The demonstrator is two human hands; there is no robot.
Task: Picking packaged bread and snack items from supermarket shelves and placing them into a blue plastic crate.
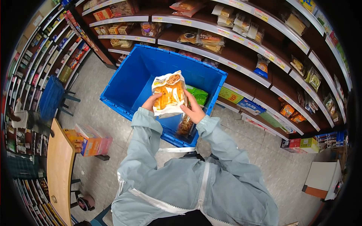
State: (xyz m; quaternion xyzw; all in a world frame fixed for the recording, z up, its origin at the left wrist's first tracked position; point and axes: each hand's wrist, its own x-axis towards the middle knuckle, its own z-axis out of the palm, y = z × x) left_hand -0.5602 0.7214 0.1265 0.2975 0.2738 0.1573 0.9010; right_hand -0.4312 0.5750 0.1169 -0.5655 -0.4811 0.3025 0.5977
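Note:
Both hands hold a bag of packaged bread (pixel 170 91), in clear and white film, above a blue plastic crate (pixel 124 82). My left hand (pixel 152 102) grips its left edge, and my right hand (pixel 194 108) has its right edge between thumb and fingers. Inside the crate, right of the bread, lies a green package (pixel 199 95). Nearer me, partly behind my right hand, a clear pack of brown food pieces (pixel 185 124) rests at the crate's near right part. The bread bag hides some of the crate's inside.
Store shelves (pixel 240 36) with packaged breads curve behind and right of the crate. At left stand a wooden table (pixel 60 169), cardboard boxes (pixel 92 139) and a blue bin on a dark-legged stand (pixel 52 97). A person (pixel 24 117) is by the far left shelves.

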